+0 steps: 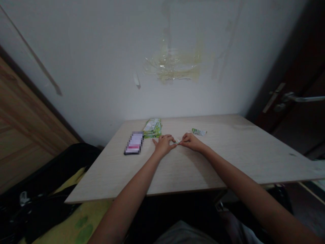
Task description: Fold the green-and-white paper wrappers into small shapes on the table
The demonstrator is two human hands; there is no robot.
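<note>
Over the middle of the table, my left hand (164,144) and my right hand (191,141) meet at a small whitish piece (177,142). Both hands pinch it between thumb and fingertips, one from each side. It is too small to tell its kind. Just behind my left hand lies a stack of green and white packets (152,127). A single green and white packet (199,131), narrow and crumpled-looking, rests beyond my right hand.
A phone (134,143) with a blurred-out screen lies on the pale wooden table (243,152), left of my hands. The wall (106,61) with patches of old tape rises behind. A door handle (302,98) is at right; a black bag (76,159) is at left.
</note>
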